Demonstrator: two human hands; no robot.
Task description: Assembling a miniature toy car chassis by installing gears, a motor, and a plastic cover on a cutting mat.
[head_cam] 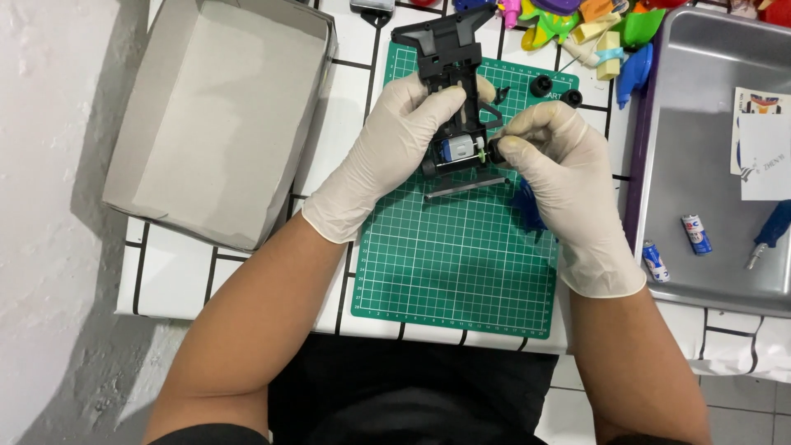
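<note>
The black toy car frame (pixel 451 82) is gripped steady over the green cutting mat (pixel 461 255) by the closed left hand (pixel 395 144) so that a small black wheel (pixel 497 150) can be pinched at its axle by the right hand (pixel 556 173) fingertips.

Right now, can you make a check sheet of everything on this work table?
Surface: green cutting mat on a white tablecloth with black grid lines.
Job's things: black toy car chassis with a small silver motor; two loose black wheels.
Clutter: empty grey cardboard box, metal tray holding two small batteries, colourful plastic toy parts.
Hands: gloved left hand holds the chassis; gloved right hand pinches at a wheel by the motor.
Cables: nothing seen.
Surroundings: white wall.
</note>
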